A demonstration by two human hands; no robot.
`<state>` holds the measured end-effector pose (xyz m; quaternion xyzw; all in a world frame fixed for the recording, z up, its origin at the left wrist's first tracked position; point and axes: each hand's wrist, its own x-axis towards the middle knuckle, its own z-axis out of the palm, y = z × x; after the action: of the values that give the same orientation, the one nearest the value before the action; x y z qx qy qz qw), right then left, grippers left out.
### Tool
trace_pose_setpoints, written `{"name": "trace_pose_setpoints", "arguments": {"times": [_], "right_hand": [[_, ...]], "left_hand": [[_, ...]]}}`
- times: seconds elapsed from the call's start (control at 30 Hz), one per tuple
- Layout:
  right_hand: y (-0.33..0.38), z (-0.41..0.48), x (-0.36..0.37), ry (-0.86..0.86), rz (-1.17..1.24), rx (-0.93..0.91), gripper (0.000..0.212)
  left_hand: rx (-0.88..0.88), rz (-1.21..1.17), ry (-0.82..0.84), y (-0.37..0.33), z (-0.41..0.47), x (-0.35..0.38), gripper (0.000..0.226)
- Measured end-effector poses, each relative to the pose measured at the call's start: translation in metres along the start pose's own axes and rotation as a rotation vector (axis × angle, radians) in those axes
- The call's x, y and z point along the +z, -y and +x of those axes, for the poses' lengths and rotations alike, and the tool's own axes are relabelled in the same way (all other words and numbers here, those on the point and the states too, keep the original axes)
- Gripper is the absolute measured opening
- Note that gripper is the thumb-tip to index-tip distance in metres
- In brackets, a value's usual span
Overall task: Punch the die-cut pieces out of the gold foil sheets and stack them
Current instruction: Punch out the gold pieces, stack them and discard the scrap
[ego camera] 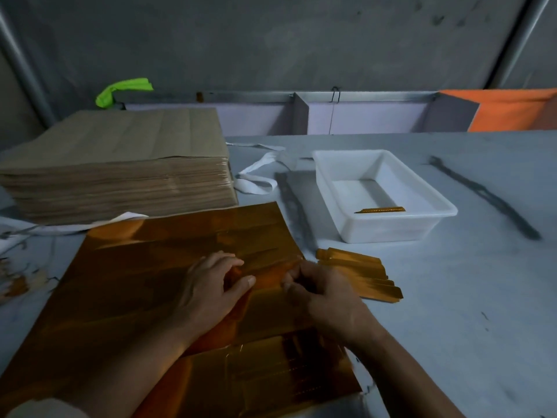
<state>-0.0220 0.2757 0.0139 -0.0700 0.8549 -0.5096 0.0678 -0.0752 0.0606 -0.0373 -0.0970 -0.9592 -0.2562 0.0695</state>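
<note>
L hand (211, 286), R hand (321, 294) pinch foil sheet (141, 282); pieces stack (361, 271) beside.

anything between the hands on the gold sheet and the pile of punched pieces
Nothing visible. The pile of punched pieces lies right beside the right hand, at the edge of the gold foil sheet; the white tub sits farther back.

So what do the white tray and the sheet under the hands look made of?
The white tray looks like moulded plastic, semi-gloss: smooth walls, rolled rim. The sheet looks like metallic gold foil, backing unclear: mirror-like reflections, shallow creases.
</note>
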Motion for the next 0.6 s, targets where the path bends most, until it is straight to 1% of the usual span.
{"name": "trace_pose_setpoints", "arguments": {"times": [0.07,0.13,0.2,0.27,0.3,0.37,0.47,0.53,0.6], "right_hand": [[0.011,0.006,-0.003,-0.079,0.009,0.004,0.013],[0.022,0.014,-0.002,-0.106,0.143,0.112,0.014],[0.032,0.023,0.005,-0.035,0.325,0.327,0.021],[0.038,0.033,0.015,0.069,0.487,0.529,0.037],[0.039,0.038,0.021,0.1,0.552,0.597,0.043],[0.036,0.047,0.033,0.105,0.626,0.675,0.05],[0.032,0.059,0.046,0.041,0.673,0.706,0.046],[0.03,0.066,0.052,-0.026,0.637,0.701,0.035],[0.028,0.07,0.056,-0.073,0.592,0.706,0.021]], "left_hand": [[0.044,-0.001,-0.048,-0.001,-0.002,0.0,0.037],[0.068,-0.008,-0.079,-0.002,-0.003,0.0,0.032],[0.088,-0.011,-0.098,-0.001,-0.003,-0.001,0.032],[0.105,-0.024,-0.119,-0.002,-0.004,-0.001,0.031],[0.109,-0.036,-0.133,-0.003,-0.004,-0.002,0.029],[0.126,-0.047,-0.161,-0.005,-0.005,-0.004,0.023],[0.135,-0.082,-0.148,-0.007,-0.006,-0.006,0.021],[0.111,-0.125,-0.141,-0.008,-0.006,-0.006,0.027],[0.031,-0.16,-0.183,-0.008,-0.005,-0.007,0.036]]}}
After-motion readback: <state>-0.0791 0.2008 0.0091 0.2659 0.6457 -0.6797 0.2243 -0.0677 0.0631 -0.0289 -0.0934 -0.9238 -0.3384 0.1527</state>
